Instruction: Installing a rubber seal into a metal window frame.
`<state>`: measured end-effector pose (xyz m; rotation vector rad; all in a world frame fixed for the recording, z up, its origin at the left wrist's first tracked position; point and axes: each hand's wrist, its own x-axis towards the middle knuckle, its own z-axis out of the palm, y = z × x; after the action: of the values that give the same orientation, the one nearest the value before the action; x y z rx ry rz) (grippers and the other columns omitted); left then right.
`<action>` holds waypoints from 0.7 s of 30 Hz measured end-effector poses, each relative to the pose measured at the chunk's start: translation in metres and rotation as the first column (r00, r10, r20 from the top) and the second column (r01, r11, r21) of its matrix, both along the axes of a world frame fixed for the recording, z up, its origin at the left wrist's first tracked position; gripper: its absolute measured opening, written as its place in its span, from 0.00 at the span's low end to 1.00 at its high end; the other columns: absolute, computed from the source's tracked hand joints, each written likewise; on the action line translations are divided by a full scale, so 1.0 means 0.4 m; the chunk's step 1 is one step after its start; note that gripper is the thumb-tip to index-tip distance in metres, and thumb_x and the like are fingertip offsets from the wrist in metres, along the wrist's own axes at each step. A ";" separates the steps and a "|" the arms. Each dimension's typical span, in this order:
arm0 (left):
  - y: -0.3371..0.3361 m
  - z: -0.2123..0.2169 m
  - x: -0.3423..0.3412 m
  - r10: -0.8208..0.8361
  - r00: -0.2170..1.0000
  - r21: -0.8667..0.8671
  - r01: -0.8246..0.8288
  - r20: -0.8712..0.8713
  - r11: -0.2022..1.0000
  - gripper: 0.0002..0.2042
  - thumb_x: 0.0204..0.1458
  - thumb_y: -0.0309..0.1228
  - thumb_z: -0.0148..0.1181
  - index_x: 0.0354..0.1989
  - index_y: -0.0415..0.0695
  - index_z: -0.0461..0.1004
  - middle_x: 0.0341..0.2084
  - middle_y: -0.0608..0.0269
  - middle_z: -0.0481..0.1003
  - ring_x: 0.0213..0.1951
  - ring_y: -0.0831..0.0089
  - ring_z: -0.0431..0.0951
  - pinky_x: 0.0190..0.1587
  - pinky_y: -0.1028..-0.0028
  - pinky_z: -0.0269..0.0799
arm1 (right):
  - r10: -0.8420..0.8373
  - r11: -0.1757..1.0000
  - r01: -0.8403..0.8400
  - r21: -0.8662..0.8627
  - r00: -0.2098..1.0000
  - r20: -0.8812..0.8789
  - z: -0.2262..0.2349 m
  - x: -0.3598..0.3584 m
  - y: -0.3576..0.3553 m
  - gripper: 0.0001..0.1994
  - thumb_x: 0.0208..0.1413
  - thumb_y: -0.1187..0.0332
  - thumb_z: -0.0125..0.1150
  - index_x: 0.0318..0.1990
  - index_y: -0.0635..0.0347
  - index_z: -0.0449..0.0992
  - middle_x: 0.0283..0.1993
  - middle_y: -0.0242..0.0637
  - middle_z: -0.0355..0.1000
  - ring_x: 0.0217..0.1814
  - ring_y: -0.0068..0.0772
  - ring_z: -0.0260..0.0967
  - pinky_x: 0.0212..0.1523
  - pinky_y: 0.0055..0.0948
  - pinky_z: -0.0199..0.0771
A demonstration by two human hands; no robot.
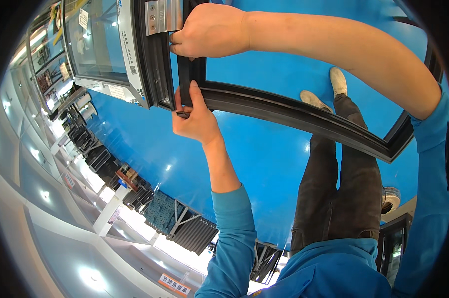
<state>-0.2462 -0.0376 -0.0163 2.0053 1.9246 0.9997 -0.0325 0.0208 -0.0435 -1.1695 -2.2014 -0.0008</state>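
A black rectangular open window sash (294, 116) stretches from my hands toward the right, tilted and with no glass visible in it. My left hand (197, 119) pinches the sash's near-left corner between thumb and fingers; a small dark piece (183, 114) shows by its fingertips. Higher up, my right hand (212, 31) is curled around the sash's left side bar, its fingertips partly hidden behind the bar. Beside that hand a silver metal hinge plate (160, 17) with screws sits on the dark edge of a glazed window frame (135, 54), close against the sash.
My legs (333, 188) and light shoes (338, 82) are below the sash on the blue floor (264, 164). Racks with dark profiles (192, 231) stand at the lower left. A round roll (390, 200) and another dark frame (395, 243) lie at the right.
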 end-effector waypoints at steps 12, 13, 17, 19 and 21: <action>0.004 -0.008 0.013 0.010 1.000 -0.013 -0.010 0.016 1.000 0.18 0.50 0.35 0.76 0.39 0.31 0.83 0.18 0.67 0.77 0.17 0.85 0.57 0.20 0.87 0.54 | -0.127 0.992 0.126 0.014 0.991 0.033 -0.009 0.010 -0.040 0.10 0.56 0.67 0.64 0.43 0.57 0.75 0.41 0.31 0.76 0.31 0.33 0.77 0.32 0.31 0.78; 0.003 -0.007 0.013 0.011 1.000 -0.018 -0.011 0.017 1.000 0.18 0.50 0.35 0.76 0.39 0.31 0.83 0.18 0.67 0.77 0.17 0.85 0.57 0.20 0.87 0.54 | -0.136 0.984 0.132 0.116 0.990 0.025 -0.025 0.022 -0.047 0.10 0.56 0.66 0.65 0.43 0.57 0.75 0.41 0.30 0.76 0.31 0.33 0.77 0.33 0.31 0.78; 0.005 -0.014 0.008 -0.014 0.996 0.032 0.012 0.084 0.999 0.16 0.50 0.33 0.76 0.39 0.31 0.83 0.17 0.67 0.77 0.15 0.86 0.55 0.19 0.86 0.53 | 0.049 0.936 -0.010 0.351 0.993 -0.104 -0.045 0.120 -0.041 0.07 0.56 0.63 0.65 0.33 0.55 0.75 0.28 0.32 0.74 0.28 0.36 0.76 0.32 0.33 0.77; 0.003 -0.013 0.011 -0.026 0.993 0.046 0.021 0.112 0.999 0.16 0.50 0.33 0.76 0.38 0.31 0.83 0.17 0.67 0.77 0.14 0.87 0.54 0.18 0.86 0.52 | 0.099 0.910 -0.006 0.414 0.974 -0.204 -0.072 0.143 -0.033 0.08 0.60 0.67 0.59 0.29 0.57 0.76 0.27 0.36 0.73 0.27 0.39 0.76 0.33 0.34 0.77; -0.002 -0.007 0.012 -0.003 0.994 0.002 0.003 0.111 1.000 0.17 0.50 0.33 0.76 0.40 0.31 0.83 0.19 0.66 0.78 0.16 0.86 0.58 0.20 0.86 0.56 | -0.018 0.979 0.077 0.187 0.955 -0.295 -0.112 0.143 -0.031 0.09 0.59 0.65 0.61 0.28 0.56 0.74 0.26 0.34 0.73 0.27 0.37 0.76 0.33 0.31 0.76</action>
<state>-0.2415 -0.0385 -0.0190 1.9102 1.8632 1.0886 0.0246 0.0083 -0.0882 -1.0396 -1.8672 -0.0604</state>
